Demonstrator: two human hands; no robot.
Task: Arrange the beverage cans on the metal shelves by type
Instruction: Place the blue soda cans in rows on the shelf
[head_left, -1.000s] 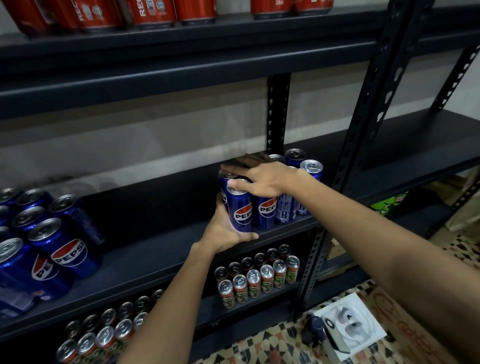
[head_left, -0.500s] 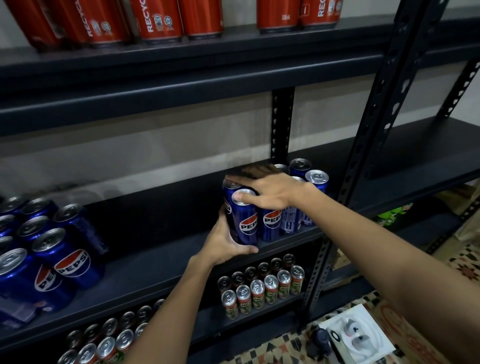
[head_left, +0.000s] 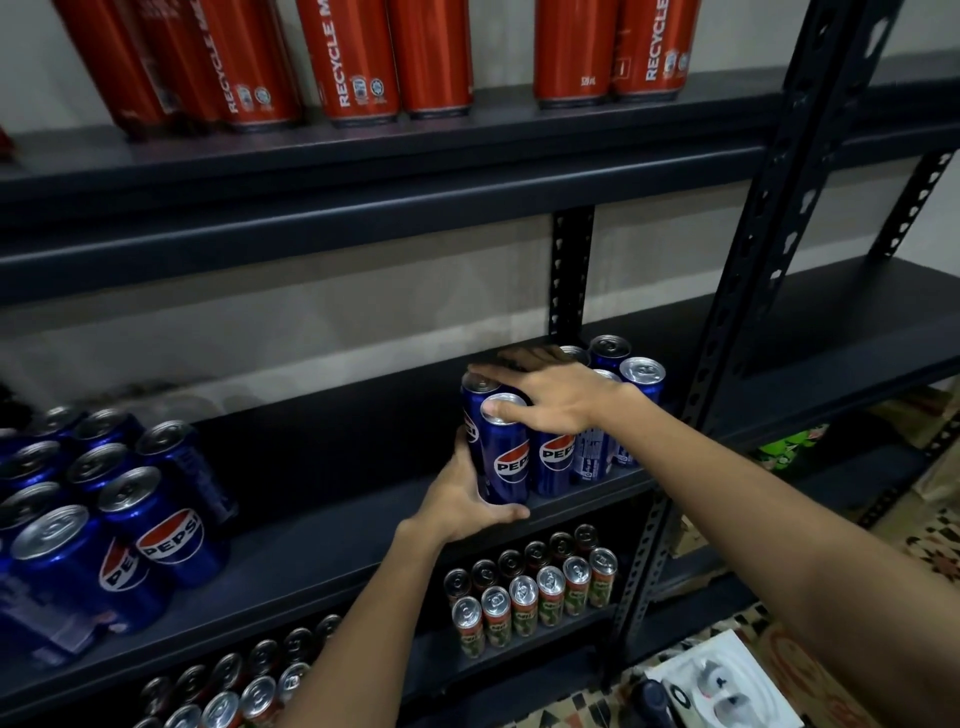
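The person is squaring up a cluster of tall blue aluminium Pepsi cans (head_left: 550, 436) standing at the front edge of the black metal middle shelf (head_left: 322, 525), just left of the black perforated steel upright (head_left: 727, 312). The left hand (head_left: 462, 499) is cupping the foremost can from about seven o'clock, fingers curled around its lower side and thumb lying along the shelf lip, probably to stop it sliding off the edge. The right hand (head_left: 550, 395) is lying flat across the can tops, fingers spread fairly wide and nearly straight, thumb touching the front can's lid; this looks like a steadying press that keeps the group upright and tight together. At nine o'clock a second group of the same blue cans (head_left: 104, 509) is sitting on that shelf, well apart. Red tall cans (head_left: 358, 57) are lining the top shelf (head_left: 363, 171) at twelve o'clock, and slim green-labelled cans (head_left: 535, 592) are standing below at six o'clock.
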